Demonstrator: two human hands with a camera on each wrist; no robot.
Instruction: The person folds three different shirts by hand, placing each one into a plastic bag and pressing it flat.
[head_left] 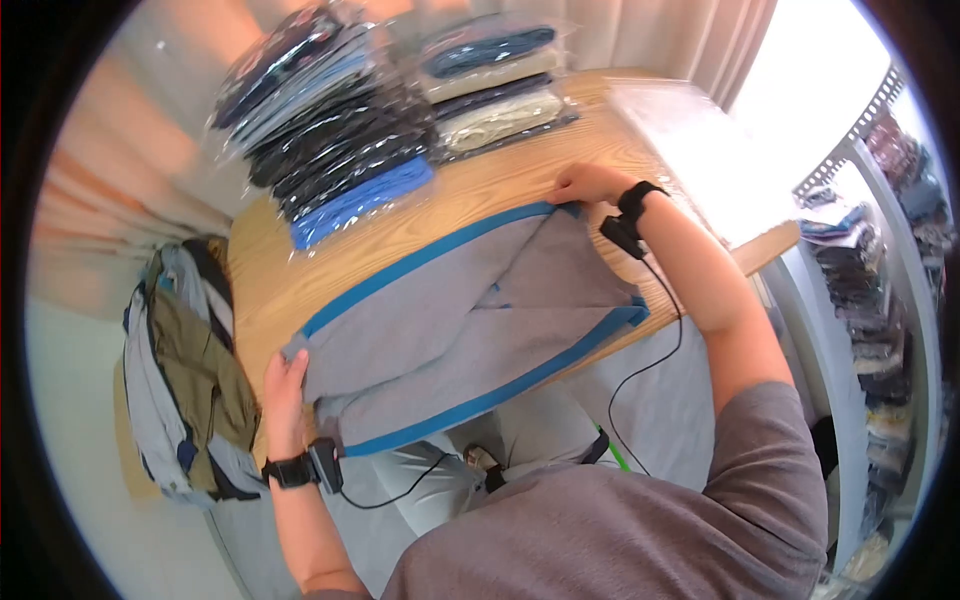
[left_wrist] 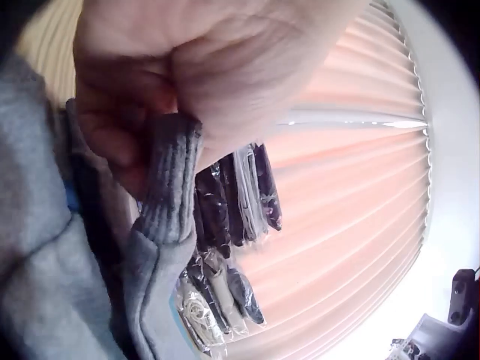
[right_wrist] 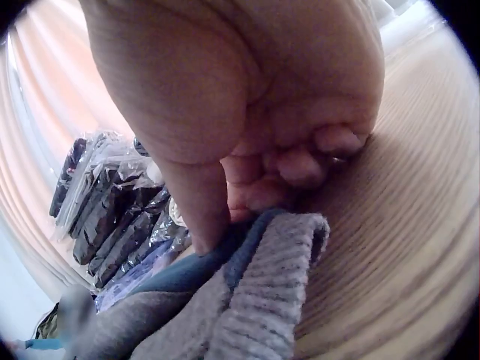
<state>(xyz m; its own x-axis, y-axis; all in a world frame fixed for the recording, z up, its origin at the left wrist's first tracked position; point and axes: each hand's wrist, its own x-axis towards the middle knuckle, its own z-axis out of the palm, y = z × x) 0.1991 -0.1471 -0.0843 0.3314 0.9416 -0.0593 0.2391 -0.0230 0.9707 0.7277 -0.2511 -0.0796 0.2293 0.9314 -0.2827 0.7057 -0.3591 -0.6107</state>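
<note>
A grey knit garment with blue bands (head_left: 430,330) along both long edges stretches between my hands over the wooden table, its near edge past the table's front. My left hand (head_left: 284,388) grips its left end; in the left wrist view a ribbed grey cuff (left_wrist: 169,180) sits between the curled fingers and the palm. At the far right corner my right hand (head_left: 592,185) pinches the blue edge. The right wrist view shows the thumb (right_wrist: 196,202) on that blue band, beside a ribbed grey hem (right_wrist: 262,292). Creases run diagonally across the garment.
Bagged folded clothes stand in a dark stack (head_left: 340,150) and a lighter stack (head_left: 495,90) at the table's back. Clear plastic bags (head_left: 670,120) lie at the back right. Loose jackets (head_left: 190,370) are heaped on the left. Shelves of clothes (head_left: 865,300) stand to the right.
</note>
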